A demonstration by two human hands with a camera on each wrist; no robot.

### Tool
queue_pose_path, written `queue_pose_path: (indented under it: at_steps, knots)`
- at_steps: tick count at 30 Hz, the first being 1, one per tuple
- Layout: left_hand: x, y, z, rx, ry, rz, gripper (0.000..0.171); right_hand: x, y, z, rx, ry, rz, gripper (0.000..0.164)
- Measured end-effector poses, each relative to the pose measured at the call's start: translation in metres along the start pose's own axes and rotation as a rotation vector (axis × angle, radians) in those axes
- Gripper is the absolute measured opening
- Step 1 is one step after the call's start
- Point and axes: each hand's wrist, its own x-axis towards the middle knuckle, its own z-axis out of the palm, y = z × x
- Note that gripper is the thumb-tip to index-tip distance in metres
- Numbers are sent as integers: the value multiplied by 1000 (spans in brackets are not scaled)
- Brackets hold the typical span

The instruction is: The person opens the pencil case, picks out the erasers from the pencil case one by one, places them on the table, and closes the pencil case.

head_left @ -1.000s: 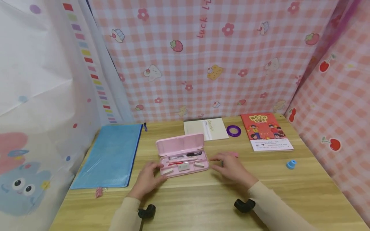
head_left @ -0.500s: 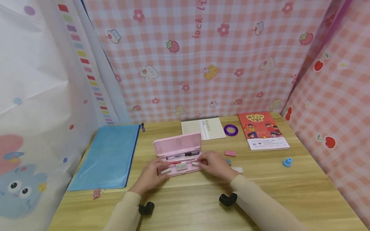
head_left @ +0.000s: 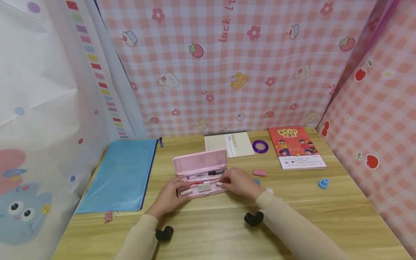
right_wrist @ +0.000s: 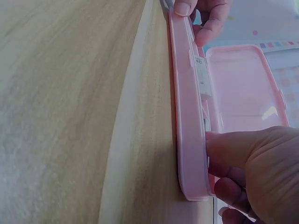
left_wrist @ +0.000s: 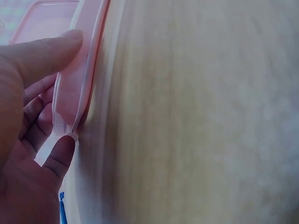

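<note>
An open pink pencil case lies on the table, lid raised at the back. Inside are a black-capped pen, a red pen and several pale erasers, one in the middle of the front section. My left hand grips the case's left end, thumb on the front wall in the left wrist view. At the other end my right hand holds the case, its thumb at the front rim and the fingers curled by the end wall. A pale eraser shows beside these fingertips.
A blue zip folder lies left, with a pink clip below it. Behind are a notebook, purple tape and a red book. A pink eraser and a blue cone-shaped piece lie right.
My right hand has moved left from beside the pencil case onto its right end, uncovering the pink eraser. My left fingers have shifted a little over the left end.
</note>
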Motion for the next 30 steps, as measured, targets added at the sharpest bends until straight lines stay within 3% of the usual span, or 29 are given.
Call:
queue_pose_path:
  at_steps: [6, 13, 20, 24, 30]
  knots:
    - [-1, 2, -1, 18, 3, 25, 36, 2, -1, 0, -13, -1, -16, 15]
    - [0, 2, -1, 31, -9, 6, 35, 0, -2, 1, -19, 2, -24, 16]
    - [1, 2, 0, 42, -28, 3, 35, -15, 2, -11, 73, 78, -23, 16]
    - [3, 0, 0, 49, -39, 2, 34, -29, 19, -30, 117, 107, 35, 14]
    - [4, -3, -1, 53, -55, -23, 34, -45, 62, -60, 91, 130, 135, 14]
